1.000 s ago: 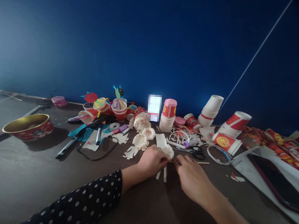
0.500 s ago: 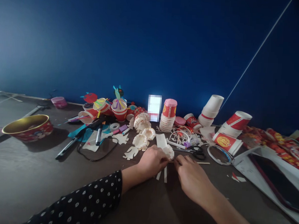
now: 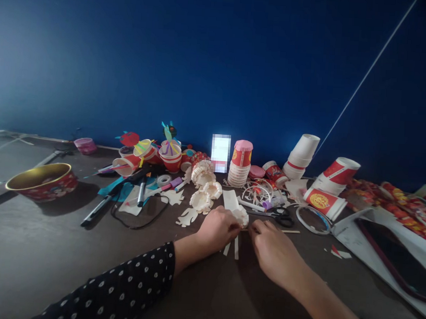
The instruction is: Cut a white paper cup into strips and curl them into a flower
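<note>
My left hand (image 3: 219, 228) is closed, with its fingertips pinched at the lower edge of a scalloped white paper piece (image 3: 242, 216). Two narrow white paper strips (image 3: 236, 248) stick out below those fingers on the table. Facing it, my right hand (image 3: 271, 244) has its fingers curled down over a thin wooden stick (image 3: 291, 231), whose end shows to the right. A short length of the stick shows between the hands; my fingers hide the rest. A wider white paper strip (image 3: 230, 199) lies just beyond the left hand.
Several scalloped white paper pieces (image 3: 200, 201) lie to the left. Scissors (image 3: 283, 217), a tape roll (image 3: 313, 220) and stacked paper cups (image 3: 240, 163) stand or lie behind and right. A red bowl (image 3: 43, 187) sits left; a phone (image 3: 398, 255) rests in a white tray at right.
The view shifts very slightly. Both hands keep almost the same position at the paper and stick, and nothing else has visibly moved.
</note>
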Motion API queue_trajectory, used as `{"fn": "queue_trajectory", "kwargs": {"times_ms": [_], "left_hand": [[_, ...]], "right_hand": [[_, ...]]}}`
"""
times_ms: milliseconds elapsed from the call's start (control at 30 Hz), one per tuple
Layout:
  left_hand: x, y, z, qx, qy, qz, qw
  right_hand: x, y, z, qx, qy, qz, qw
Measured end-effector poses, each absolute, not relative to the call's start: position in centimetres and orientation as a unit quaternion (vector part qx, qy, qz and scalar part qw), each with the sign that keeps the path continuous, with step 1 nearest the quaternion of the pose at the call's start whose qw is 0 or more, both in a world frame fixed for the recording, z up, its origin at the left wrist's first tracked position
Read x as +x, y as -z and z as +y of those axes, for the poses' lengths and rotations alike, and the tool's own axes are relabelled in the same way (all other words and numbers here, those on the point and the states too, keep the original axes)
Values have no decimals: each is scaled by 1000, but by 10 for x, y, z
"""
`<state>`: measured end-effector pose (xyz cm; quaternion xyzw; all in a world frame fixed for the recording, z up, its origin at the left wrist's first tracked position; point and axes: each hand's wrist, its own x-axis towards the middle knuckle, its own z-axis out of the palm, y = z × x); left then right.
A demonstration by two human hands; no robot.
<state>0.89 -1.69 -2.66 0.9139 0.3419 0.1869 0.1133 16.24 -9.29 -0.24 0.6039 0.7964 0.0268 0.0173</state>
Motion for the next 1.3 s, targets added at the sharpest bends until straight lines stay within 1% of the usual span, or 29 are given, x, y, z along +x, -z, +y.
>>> {"fn": "queue_trajectory", "kwargs": {"times_ms": [433, 1300], "left_hand": [[10, 31, -14, 915, -205, 329, 109], [9, 27, -16, 914, -200, 334, 118]], "right_hand": [[164, 8, -91, 602, -33, 797, -15], [164, 8, -90, 610, -24, 792, -24]]}}
